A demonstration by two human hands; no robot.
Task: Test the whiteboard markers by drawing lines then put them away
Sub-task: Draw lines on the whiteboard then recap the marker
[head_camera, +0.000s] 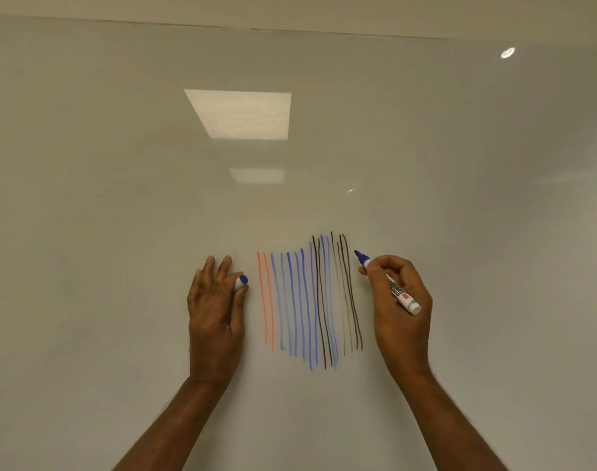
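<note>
Right hand: grip wrapped round white-barrelled blue whiteboard marker, uncapped, tip pointing up-left, just right of the black lines. Can't tell if the tip touches the board. Left hand: grip pinching blue marker cap with the thumb, other fingers straight on the glossy white whiteboard. Between the hands, well below the board's top edge: red lines, blue lines, then black.
</note>
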